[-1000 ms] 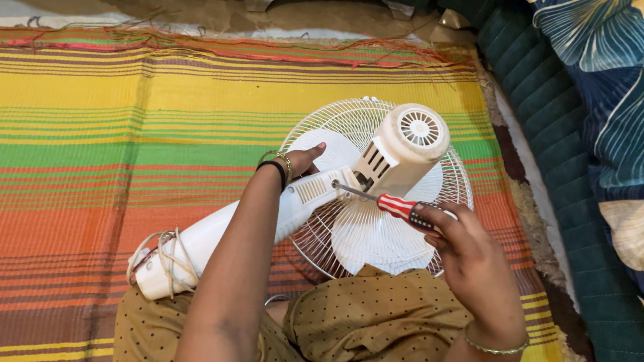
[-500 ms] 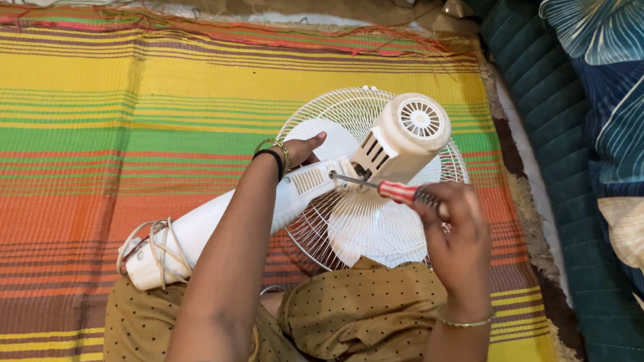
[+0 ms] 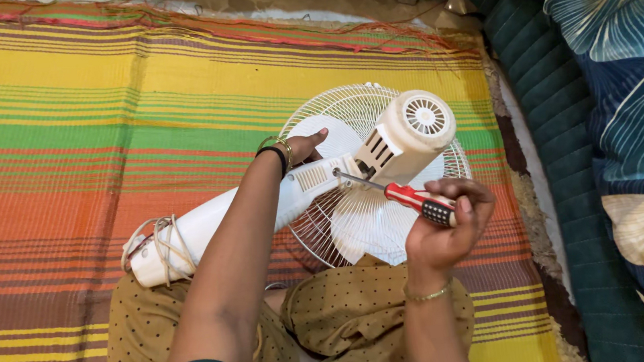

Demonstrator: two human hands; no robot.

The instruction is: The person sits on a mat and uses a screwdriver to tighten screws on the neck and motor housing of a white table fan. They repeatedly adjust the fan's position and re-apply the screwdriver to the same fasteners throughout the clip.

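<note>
A white table fan (image 3: 356, 193) lies face down on a striped mat, its wire grille (image 3: 331, 115) flat on the mat and its motor housing (image 3: 414, 134) pointing up. My left hand (image 3: 304, 147) rests on the fan's neck and steadies it. My right hand (image 3: 446, 223) grips a red-and-black-handled screwdriver (image 3: 414, 199). The screwdriver's metal tip sits at the joint between the neck and the motor housing. The fan's white stand (image 3: 206, 226) runs down to the left, with its cord (image 3: 158, 244) wound round the end.
The colourful striped mat (image 3: 52, 155) covers the floor to the left and behind. A dark green quilted cushion (image 3: 567, 137) and a blue-and-yellow leaf-patterned fabric (image 3: 633, 73) line the right side. My knees in mustard dotted cloth (image 3: 354, 323) lie under the fan.
My right hand has turned on the screwdriver handle, with the tip staying at the fan's neck joint. My left hand stays on the neck. The view has shifted slightly.
</note>
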